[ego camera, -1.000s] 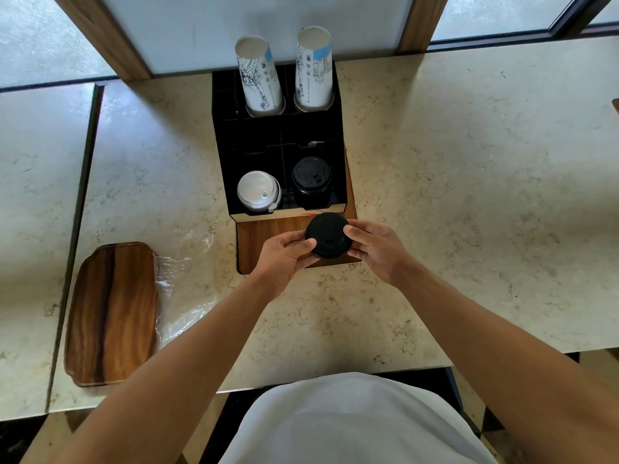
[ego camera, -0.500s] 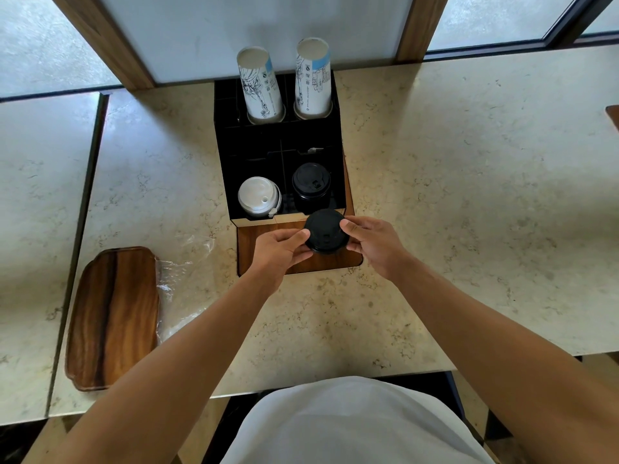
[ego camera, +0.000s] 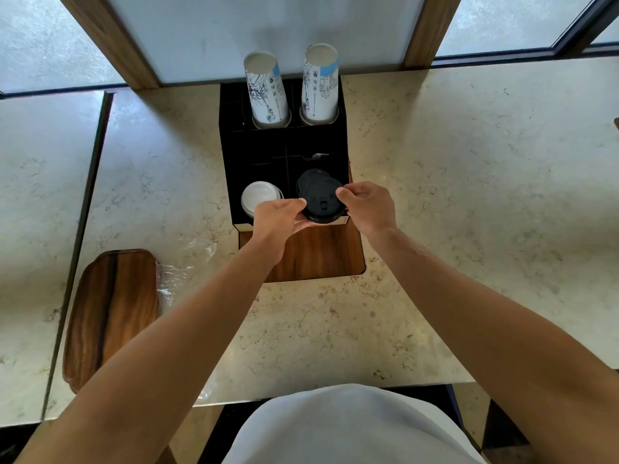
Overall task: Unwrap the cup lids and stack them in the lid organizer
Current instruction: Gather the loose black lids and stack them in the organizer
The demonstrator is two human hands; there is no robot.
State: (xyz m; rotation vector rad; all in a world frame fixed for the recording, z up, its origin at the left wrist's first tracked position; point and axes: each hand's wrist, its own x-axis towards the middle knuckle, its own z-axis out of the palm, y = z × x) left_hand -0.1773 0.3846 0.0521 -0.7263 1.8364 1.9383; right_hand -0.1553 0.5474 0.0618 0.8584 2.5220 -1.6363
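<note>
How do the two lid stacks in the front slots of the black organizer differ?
The white lid stack is white; the black lid stack is black. The white lid stack sits in the front left slot, the black one over the front right slot. No hand touches the white one; the left hand and right hand hold the black one. Both are round cup lids.

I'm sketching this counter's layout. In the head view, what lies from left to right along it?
wooden tray → plastic wrap → white lids → black lid held by both hands
</note>
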